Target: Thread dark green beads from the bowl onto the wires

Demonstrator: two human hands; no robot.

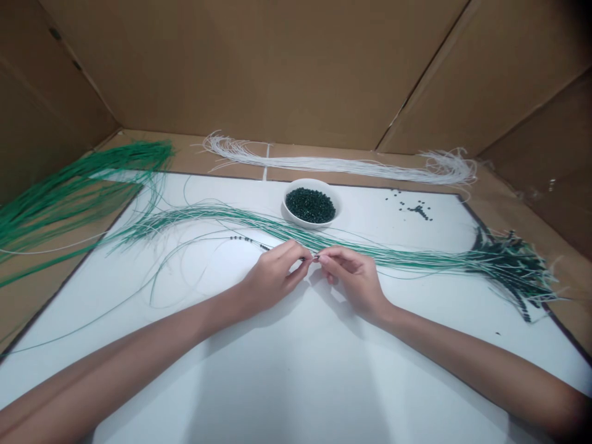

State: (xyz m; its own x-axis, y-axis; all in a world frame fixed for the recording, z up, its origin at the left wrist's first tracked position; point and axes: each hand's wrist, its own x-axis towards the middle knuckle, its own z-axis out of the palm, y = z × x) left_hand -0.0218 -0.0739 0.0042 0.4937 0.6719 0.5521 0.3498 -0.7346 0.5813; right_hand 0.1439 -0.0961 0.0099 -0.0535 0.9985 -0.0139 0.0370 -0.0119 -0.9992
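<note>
My left hand (277, 274) is closed in a pinch on a thin strand strung with small dark beads (241, 238). The strand trails away leftward from the fingers in loose green and white lengths. Facing it, my right hand (354, 277) pinches thumb and forefinger together, its tips almost meeting the left ones. What sits in that pinch is too small to make out. Just beyond both hands stands a white bowl (287, 217) filled with dark green beads (311, 205). Behind the fingers runs a long bundle of green strands (416, 256), its right end covered in dark beads (513, 265).
A white board (287, 370) lies under everything. Loose dark beads (419, 211) are scattered at its back right. White strands (342, 165) stretch along the back, and a thick heap of green strands (83, 191) lies at left. Cardboard walls (259, 68) enclose the back and sides.
</note>
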